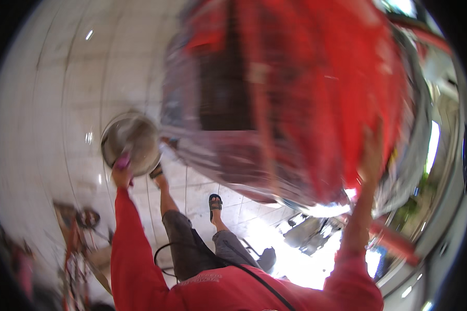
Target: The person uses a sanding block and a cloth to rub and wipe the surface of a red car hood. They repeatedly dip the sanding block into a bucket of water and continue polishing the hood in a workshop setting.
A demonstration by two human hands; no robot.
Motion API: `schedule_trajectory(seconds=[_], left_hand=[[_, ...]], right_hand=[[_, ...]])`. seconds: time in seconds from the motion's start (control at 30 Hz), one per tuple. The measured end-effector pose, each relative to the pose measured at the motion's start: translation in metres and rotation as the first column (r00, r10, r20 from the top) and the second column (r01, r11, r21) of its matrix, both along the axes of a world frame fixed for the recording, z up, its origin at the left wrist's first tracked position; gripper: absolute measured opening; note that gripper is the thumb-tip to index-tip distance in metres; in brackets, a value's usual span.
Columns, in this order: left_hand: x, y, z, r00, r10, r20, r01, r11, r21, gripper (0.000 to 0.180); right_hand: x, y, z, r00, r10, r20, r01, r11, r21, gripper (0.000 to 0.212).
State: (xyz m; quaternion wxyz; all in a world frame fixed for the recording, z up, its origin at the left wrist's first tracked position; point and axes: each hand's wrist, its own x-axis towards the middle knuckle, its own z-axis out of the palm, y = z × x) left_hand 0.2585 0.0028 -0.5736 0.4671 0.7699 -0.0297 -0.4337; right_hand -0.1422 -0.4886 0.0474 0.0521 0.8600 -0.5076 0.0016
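Head view, going left to right: the left hand [122,178] is closed around a small purple-pink item [123,159], too blurred to identify, at the near rim of a round metallic-looking vessel [140,132]. That vessel lies just beyond the left hand. Right of it, filling the upper middle, is a large red bulk [316,88] with a dark rectangular panel [225,93] on its left part and clear plastic sheeting [207,150] around it; motion blur hides its detail. It sits between the hands and ahead of them, well apart from the left one. The right hand [371,155] lies against its right side, fingers extended rather than curled; the blur hides how firmly it presses.

Below, the floor [46,129] is pale and tiled. A reddish-brown frame [73,243] stands at lower left. Centrally, the person's feet wear dark sandals [216,203], near a glaring bright patch [290,262]. At lower right runs a thick red bar [394,241].
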Motion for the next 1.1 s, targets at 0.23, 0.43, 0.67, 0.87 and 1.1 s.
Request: schedule_trajectory(seconds=[0.23,0.43,0.67,0.87,1.1], left_hand=[[0.009,-0.036,0.206,0.968,0.241,-0.075,-0.251,0.886,-0.39,0.041],[-0.084,-0.146,0.469,0.979,0.205,0.015,-0.157,0.794,-0.588,0.038],[-0.214,-0.236,0.611,0.958,0.153,0.242,0.054,0.732,-0.679,0.039],[-0.349,-0.368,0.649,0.814,-0.067,0.578,0.513,0.551,-0.658,0.058],[-0.501,-0.421,0.631,-0.005,-0.091,0.996,0.749,0.659,0.064,0.059]], right_hand=[[0.061,0.033,-0.003,0.959,-0.28,0.05,0.282,0.959,-0.04,0.128],[0.006,0.076,0.003,0.911,0.048,0.409,-0.112,0.985,0.133,0.109],[-0.208,0.262,0.019,0.439,-0.408,0.801,-0.596,0.535,0.599,0.091],[-0.473,0.382,0.011,-0.087,-0.772,0.63,-0.161,0.635,0.756,0.072],[-0.564,0.39,0.049,-0.134,-0.645,0.753,0.026,0.757,0.653,0.074]])
